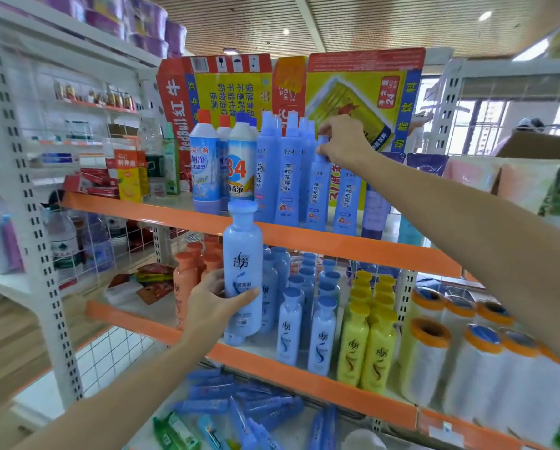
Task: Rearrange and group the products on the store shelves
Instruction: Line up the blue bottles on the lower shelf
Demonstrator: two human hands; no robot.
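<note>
My left hand (pixel 212 306) grips a pale blue shampoo bottle (pixel 242 264), upright in front of the middle shelf. Behind it on that shelf stand matching blue shampoo bottles (pixel 304 313), orange bottles (pixel 190 271) to their left and yellow bottles (pixel 368 332) to their right. My right hand (pixel 343 139) reaches to the upper shelf and pinches the cap of a tall blue repellent bottle (pixel 318 186), which stands among several like it (pixel 278 177). White cleaner bottles (pixel 221 164) stand to their left.
Orange-edged shelf rails (pixel 304 241) run across. Rolls of plastic film (pixel 467 358) fill the middle shelf's right end. Blue tubes (pixel 239 404) lie loose on the bottom shelf. Flattened cartons (pixel 353 89) back the upper shelf; pouches (pixel 499 180) stand at its right.
</note>
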